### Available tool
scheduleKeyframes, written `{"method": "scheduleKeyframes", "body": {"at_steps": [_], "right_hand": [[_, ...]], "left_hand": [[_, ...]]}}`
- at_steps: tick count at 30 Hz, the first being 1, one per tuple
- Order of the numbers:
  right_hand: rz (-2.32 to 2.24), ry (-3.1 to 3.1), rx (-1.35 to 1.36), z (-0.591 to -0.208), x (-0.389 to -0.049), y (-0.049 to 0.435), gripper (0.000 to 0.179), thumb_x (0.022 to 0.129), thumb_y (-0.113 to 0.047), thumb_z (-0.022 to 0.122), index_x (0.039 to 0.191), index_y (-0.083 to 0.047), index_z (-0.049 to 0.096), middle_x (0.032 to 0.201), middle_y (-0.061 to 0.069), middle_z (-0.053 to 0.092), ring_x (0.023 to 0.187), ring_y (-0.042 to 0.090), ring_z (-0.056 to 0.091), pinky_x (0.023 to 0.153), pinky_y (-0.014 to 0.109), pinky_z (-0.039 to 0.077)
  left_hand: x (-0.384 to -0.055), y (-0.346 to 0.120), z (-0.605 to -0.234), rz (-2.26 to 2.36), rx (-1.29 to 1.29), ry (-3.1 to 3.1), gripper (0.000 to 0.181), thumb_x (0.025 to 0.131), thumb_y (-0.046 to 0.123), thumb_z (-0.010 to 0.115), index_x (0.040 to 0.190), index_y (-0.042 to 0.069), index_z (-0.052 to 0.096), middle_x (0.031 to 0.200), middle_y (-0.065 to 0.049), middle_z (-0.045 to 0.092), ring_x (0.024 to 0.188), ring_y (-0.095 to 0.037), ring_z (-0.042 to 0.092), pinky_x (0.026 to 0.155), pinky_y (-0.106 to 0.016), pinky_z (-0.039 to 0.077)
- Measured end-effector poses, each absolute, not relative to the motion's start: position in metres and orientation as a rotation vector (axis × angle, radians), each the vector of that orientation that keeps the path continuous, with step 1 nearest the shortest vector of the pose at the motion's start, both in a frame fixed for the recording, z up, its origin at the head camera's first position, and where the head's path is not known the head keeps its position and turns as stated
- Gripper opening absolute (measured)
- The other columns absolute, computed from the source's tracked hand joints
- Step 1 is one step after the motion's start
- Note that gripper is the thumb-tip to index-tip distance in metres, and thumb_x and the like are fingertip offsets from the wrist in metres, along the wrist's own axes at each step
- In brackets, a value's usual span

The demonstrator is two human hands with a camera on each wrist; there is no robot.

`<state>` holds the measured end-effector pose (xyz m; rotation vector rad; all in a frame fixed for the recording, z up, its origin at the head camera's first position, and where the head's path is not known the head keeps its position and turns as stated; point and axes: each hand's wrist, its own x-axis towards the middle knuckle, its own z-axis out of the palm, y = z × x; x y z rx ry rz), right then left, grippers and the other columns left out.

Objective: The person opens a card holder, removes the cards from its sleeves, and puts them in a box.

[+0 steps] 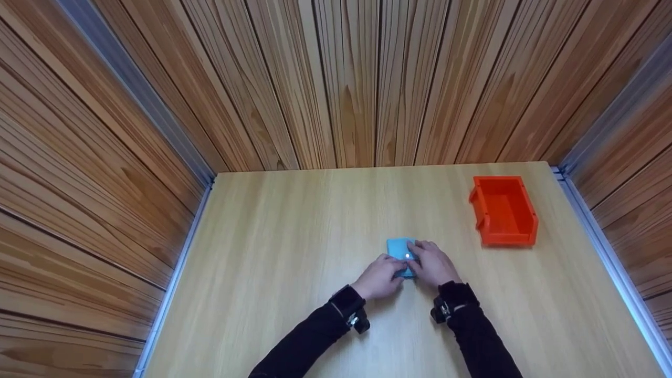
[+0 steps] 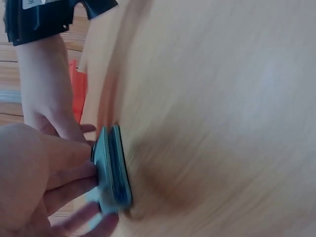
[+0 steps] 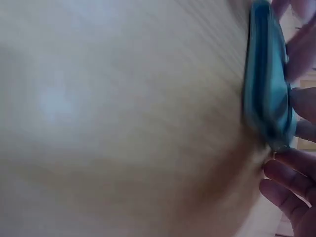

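Note:
A small light-blue wallet (image 1: 397,248) with a bright round spot like a snap lies on the table between the two hands. In the left wrist view the wallet (image 2: 118,170) shows two thick folded layers edge-on. My left hand (image 1: 379,276) holds it at its near left side, thumb on top and fingers along the edge. My right hand (image 1: 433,263) grips the right side, its thumb close to the left hand's fingertips. The wallet (image 3: 257,74) is blurred in the right wrist view, and the hands partly cover its top.
An orange-red open bin (image 1: 506,210) stands at the back right of the light wooden table (image 1: 273,236). Wood-panelled walls (image 1: 346,94) rise behind and at both sides, with metal rails (image 1: 604,262) along the table's side edges.

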<state>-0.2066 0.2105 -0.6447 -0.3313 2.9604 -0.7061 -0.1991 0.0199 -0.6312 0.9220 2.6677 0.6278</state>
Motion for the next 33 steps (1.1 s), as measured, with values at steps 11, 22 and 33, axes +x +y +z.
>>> {"method": "scheduleKeyframes", "body": {"at_steps": [11, 22, 33], "right_hand": [[-0.584, 3.269, -0.381, -0.653, -0.201, 0.192, 0.03, 0.092, -0.014, 0.075, 0.119, 0.0, 0.076, 0.095, 0.02, 0.064, 0.082, 0.036, 0.066, 0.071, 0.05, 0.056], [-0.03, 3.496, -0.616, -0.653, -0.199, 0.169, 0.006, 0.078, -0.001, 0.074, 0.081, 0.004, 0.072, 0.081, 0.016, 0.065, 0.054, 0.028, 0.063, 0.049, 0.039, 0.052], [-0.059, 3.432, -0.575, -0.643, -0.208, 0.167, 0.008, 0.076, -0.002, 0.075, 0.076, -0.001, 0.067, 0.069, 0.015, 0.065, 0.053, 0.029, 0.063, 0.051, 0.041, 0.052]], "left_hand": [[-0.208, 0.005, -0.647, 0.456, 1.123, 2.791, 0.031, 0.098, 0.021, 0.07, 0.129, 0.016, 0.073, 0.142, 0.002, 0.066, 0.137, -0.02, 0.055, 0.115, -0.029, 0.041], [-0.211, 0.001, -0.653, 0.409, 1.201, 2.891, 0.028, 0.095, 0.029, 0.076, 0.12, 0.019, 0.077, 0.132, 0.003, 0.071, 0.132, -0.021, 0.06, 0.111, -0.031, 0.047], [-0.213, -0.002, -0.652, 0.359, 1.213, 2.888, 0.027, 0.094, 0.033, 0.076, 0.118, 0.02, 0.078, 0.129, 0.004, 0.072, 0.132, -0.018, 0.061, 0.11, -0.03, 0.047]]}}
